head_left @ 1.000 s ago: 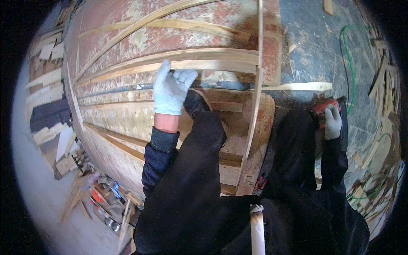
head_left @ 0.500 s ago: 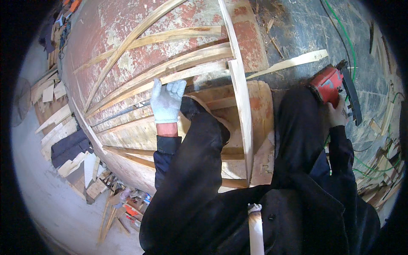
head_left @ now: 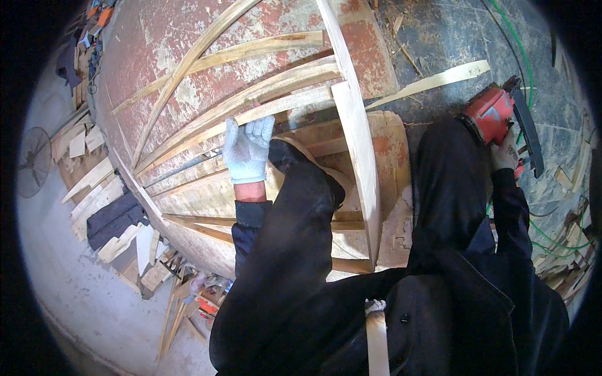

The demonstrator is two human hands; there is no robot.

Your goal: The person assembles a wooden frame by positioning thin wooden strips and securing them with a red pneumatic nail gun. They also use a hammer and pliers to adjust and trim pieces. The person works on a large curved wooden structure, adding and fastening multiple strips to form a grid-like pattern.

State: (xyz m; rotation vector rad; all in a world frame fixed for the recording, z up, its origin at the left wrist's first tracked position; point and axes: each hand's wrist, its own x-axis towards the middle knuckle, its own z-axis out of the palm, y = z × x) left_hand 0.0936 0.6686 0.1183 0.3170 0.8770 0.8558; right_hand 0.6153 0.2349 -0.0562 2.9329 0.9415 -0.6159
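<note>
My left hand (head_left: 249, 149), in a pale grey glove, is palm up at the near edge of a pale wooden slat (head_left: 295, 105). Its fingers are stretched out, with the thumb apart, and the fingertips meet or nearly meet the slat. Over to the right, my gloved right hand (head_left: 504, 151) is closed round the grip of a red and black nail gun (head_left: 491, 116), beside my right knee. A long wooden strip (head_left: 357, 135) crosses the ends of several slats between my legs. My left foot is among the slats.
Curved slats (head_left: 194, 62) lie on a worn red board (head_left: 251, 19). A thin strip (head_left: 433, 83) reaches onto the dark floor at right, where a green hose (head_left: 519, 47) runs. Wood scraps (head_left: 94, 182) and a round fan (head_left: 33, 161) are at left. A cigarette (head_left: 377, 338) juts in below.
The view has shifted slightly, so the frame and scraps appear a little further right. My left hand stays by the slat and my right hand keeps hold of the nail gun.
</note>
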